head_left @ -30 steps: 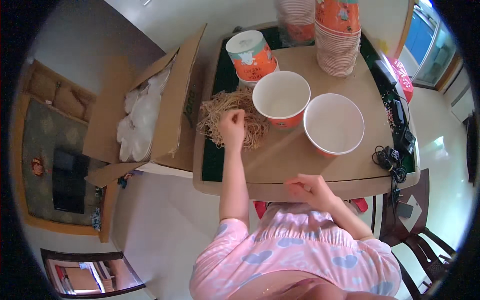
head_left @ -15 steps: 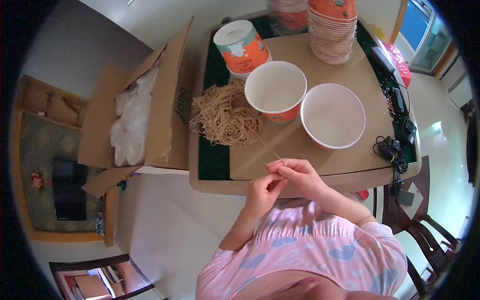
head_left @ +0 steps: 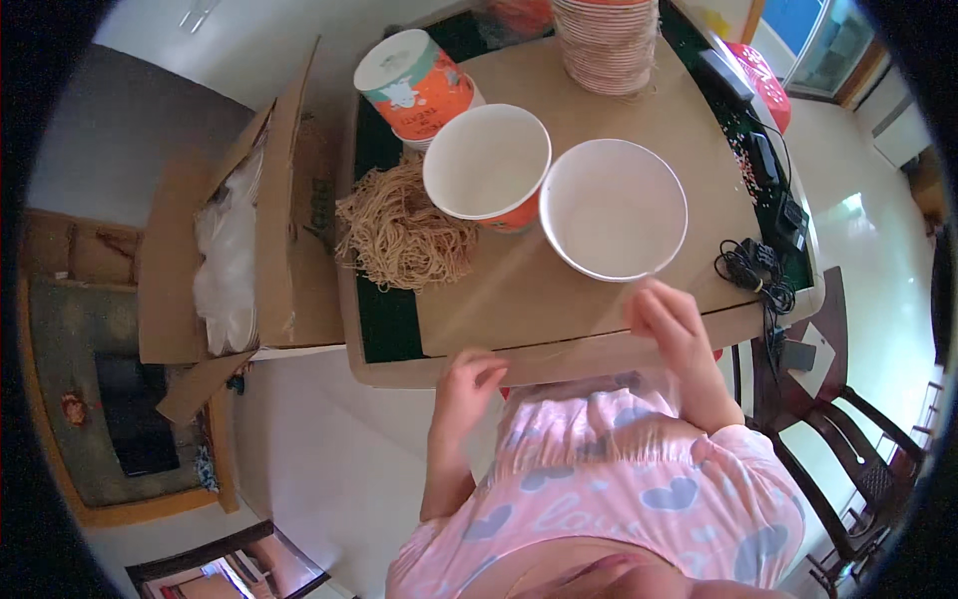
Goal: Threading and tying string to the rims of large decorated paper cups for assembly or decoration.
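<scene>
Beside noodle heap (head_left: 404, 235): cardboard box (head_left: 259, 250), two paper bowls (head_left: 487, 165).

Left hand (head_left: 467, 384) off the noodle pile (head_left: 404, 235), which it was gripping a second ago; now at the near bench (head_left: 519, 299) edge, fingers curled. Hands met half a second ago, now parted. Right hand (head_left: 671, 321) raised just below the white bowl (head_left: 613, 208).
</scene>
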Demonstrator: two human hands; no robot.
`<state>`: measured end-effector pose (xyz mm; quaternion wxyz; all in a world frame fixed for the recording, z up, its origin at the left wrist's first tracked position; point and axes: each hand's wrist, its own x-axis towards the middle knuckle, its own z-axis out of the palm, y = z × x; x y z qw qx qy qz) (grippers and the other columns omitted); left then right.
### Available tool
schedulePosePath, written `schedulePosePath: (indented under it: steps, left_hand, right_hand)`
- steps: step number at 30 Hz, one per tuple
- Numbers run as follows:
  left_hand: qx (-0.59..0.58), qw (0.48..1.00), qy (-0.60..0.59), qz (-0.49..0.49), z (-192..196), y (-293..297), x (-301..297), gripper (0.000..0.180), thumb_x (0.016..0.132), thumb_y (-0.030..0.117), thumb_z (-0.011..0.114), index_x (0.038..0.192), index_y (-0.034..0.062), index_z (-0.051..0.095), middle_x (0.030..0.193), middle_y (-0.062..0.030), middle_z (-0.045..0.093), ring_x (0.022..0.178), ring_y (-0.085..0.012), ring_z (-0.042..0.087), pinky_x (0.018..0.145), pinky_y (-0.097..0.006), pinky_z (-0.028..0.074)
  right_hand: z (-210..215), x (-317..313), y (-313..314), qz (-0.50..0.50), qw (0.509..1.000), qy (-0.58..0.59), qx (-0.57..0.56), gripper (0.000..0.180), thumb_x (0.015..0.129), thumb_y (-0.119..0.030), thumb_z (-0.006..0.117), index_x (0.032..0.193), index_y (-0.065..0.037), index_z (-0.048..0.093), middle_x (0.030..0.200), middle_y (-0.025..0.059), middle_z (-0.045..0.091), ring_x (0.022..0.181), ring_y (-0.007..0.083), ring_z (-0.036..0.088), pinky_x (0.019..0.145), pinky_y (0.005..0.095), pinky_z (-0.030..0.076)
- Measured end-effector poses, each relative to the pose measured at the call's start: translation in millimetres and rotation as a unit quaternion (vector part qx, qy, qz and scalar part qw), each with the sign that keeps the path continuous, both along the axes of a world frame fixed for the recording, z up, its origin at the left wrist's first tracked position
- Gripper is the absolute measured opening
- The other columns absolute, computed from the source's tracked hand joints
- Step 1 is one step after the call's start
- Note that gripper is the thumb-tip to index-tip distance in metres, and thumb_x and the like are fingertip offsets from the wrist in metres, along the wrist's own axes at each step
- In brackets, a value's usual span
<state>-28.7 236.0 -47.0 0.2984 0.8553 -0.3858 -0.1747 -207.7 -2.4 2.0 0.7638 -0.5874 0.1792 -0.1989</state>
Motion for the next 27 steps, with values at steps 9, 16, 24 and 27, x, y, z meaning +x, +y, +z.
schedulePosePath:
  steps: [9, 16, 24, 27]
  left_hand:
    - [-0.177, 0.950, -0.170, -0.191, 64, -116, -33, 0.047, 0.076, 0.000, 0.069, 0.122, 0.0089, 0.061, 0.108, -0.0081, 0.060, 0.100, -0.0245, 0.059, 0.086, -0.035, 0.049]
    - [-0.123, 0.924, -0.245, -0.266, 45, -157, -34, 0.025, 0.078, 0.006, 0.068, 0.103, 0.0096, 0.064, 0.088, -0.0049, 0.063, 0.087, -0.0230, 0.061, 0.094, -0.045, 0.043]
    - [-0.027, 0.945, -0.213, -0.247, 63, -113, -18, 0.017, 0.076, -0.002, 0.066, 0.090, 0.0074, 0.067, 0.091, -0.0059, 0.066, 0.089, -0.0234, 0.063, 0.102, -0.047, 0.041]
    - [-0.005, 0.949, -0.210, -0.236, 68, -107, -17, 0.022, 0.074, 0.000, 0.069, 0.095, 0.0068, 0.066, 0.093, -0.0067, 0.065, 0.089, -0.0241, 0.063, 0.102, -0.047, 0.041]
  right_hand:
    - [-8, -5, -1, 0.019, 0.967, 0.044, -0.251, 0.012, 0.093, -0.007, 0.052, 0.101, -0.001, 0.059, 0.088, 0.0176, 0.063, 0.080, 0.0346, 0.063, 0.071, 0.0370, 0.050]
    - [-15, -38, -26, -0.090, 0.966, 0.068, -0.234, 0.012, 0.093, 0.000, 0.051, 0.100, 0.002, 0.061, 0.080, 0.0116, 0.062, 0.071, 0.0161, 0.058, 0.066, 0.0269, 0.046]
    - [-41, -33, -34, -0.129, 0.992, -0.006, 0.003, 0.011, 0.094, -0.005, 0.057, 0.096, 0.002, 0.065, 0.082, 0.0034, 0.065, 0.075, 0.0074, 0.058, 0.066, 0.0211, 0.047]
    - [-55, -22, -34, -0.128, 0.985, -0.072, 0.085, 0.010, 0.091, 0.001, 0.059, 0.098, 0.003, 0.066, 0.088, 0.0048, 0.067, 0.081, 0.0096, 0.062, 0.073, 0.0225, 0.052]
